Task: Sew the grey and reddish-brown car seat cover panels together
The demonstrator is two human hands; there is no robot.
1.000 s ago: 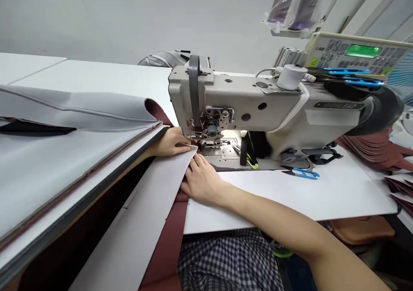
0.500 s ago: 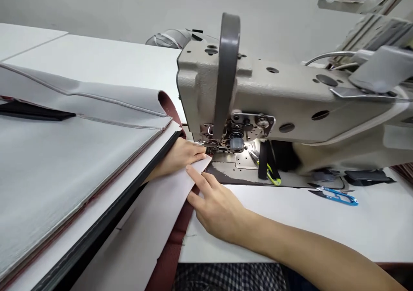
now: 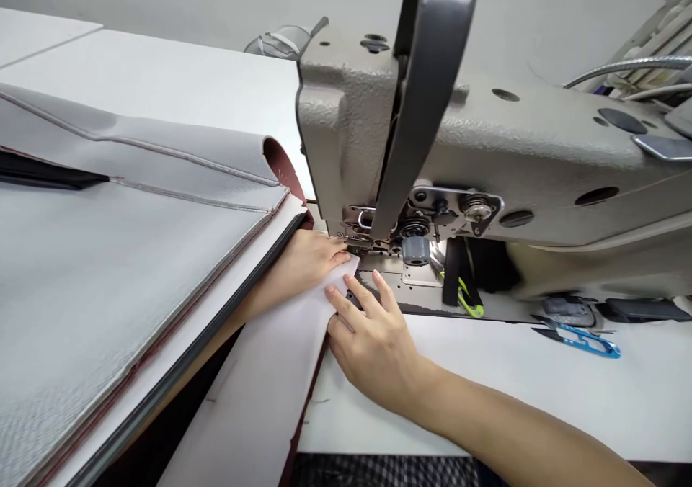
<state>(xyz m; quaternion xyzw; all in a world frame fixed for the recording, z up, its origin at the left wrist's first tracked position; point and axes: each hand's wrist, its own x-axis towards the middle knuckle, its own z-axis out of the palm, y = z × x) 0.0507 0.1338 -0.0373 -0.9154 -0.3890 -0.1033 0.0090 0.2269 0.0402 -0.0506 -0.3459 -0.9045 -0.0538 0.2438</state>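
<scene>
A grey industrial sewing machine (image 3: 486, 148) fills the upper right of the head view. A white strip of material (image 3: 270, 372) with a maroon layer (image 3: 311, 393) under it runs up to the presser foot (image 3: 360, 242). My left hand (image 3: 305, 260) reaches out from under a stack of panels and rests flat on the strip just left of the foot. My right hand (image 3: 373, 343) presses on the strip's right edge with its fingers spread, just in front of the needle plate (image 3: 416, 285).
A stack of grey and maroon upholstery panels (image 3: 108, 256) covers the left. Blue thread snips (image 3: 584, 337) lie on the white table (image 3: 513, 393) at the right, and a yellow-green clip (image 3: 468, 296) sits beside the needle plate.
The view has moved closer to the machine head. My right hand has slid forward along the strip's edge toward the presser foot, its fingers spreading. My left hand has stayed in place.
</scene>
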